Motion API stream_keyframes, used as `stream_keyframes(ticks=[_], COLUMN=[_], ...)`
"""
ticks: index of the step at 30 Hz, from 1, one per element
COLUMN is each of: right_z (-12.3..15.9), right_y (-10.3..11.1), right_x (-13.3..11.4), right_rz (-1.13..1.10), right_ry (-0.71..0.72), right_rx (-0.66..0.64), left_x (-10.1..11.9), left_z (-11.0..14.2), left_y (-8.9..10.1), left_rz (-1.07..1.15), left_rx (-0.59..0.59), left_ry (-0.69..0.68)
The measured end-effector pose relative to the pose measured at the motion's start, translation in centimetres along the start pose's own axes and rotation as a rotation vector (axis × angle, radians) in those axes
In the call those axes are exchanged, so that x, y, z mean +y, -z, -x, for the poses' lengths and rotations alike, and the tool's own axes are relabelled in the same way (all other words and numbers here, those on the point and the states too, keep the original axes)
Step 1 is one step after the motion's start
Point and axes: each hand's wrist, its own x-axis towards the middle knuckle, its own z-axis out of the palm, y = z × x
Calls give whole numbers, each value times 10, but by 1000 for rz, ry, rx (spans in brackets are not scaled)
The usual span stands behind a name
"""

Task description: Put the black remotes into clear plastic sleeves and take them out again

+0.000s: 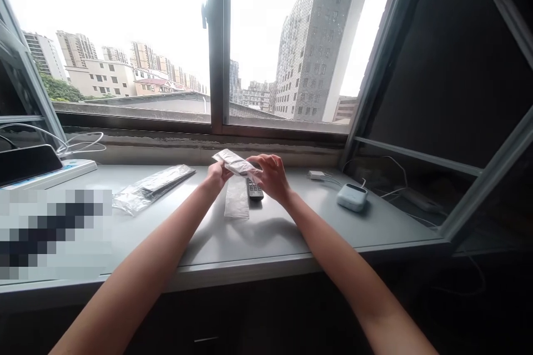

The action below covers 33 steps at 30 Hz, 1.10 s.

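My left hand point(217, 175) pinches one end of a clear plastic bag point(233, 163), held just above a grey windowsill desk point(291, 227). My right hand point(272, 176) grips the bag's other end, fingers curled. A dark remote control point(254, 190) lies on the desk just under my right hand, partly hidden by it. Beside the remote, a second clear plastic bag point(236, 204) lies flat on the desk.
A long plastic bag with a dark object inside point(152, 186) lies to the left. A small pale blue device point(352, 197) with white cables and a white adapter point(316, 175) sits right. A power strip point(54, 173) and a dark screen point(25, 162) stand far left.
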Motion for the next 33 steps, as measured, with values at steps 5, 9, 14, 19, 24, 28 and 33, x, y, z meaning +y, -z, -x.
stream_keyframes(ticks=[5,9,14,19,24,28,33], right_z=[0,1,-2,-8,-5,1,5], right_y=[1,3,2,-6,-12,-15,-20], right_x=[-2,-4,2,16,38,54,53], right_rz=[-14,-34,-150,-537,-826,-850,-832], right_ry=[46,-22,-282,-678,-932,-985,-1019], right_rx=[-41,41,310,455,528,498,299], left_x=[11,28,42,43,45,36,14], left_z=[-11,-21,-23,-16,-23,-27,-25], left_y=[10,33,58,60,59,53,41], left_rz=[32,34,101,192,133,3,-391], left_rx=[135,283,479,477,441,327,84], left_ry=[-103,-139,-113,-96,-92,-64,27])
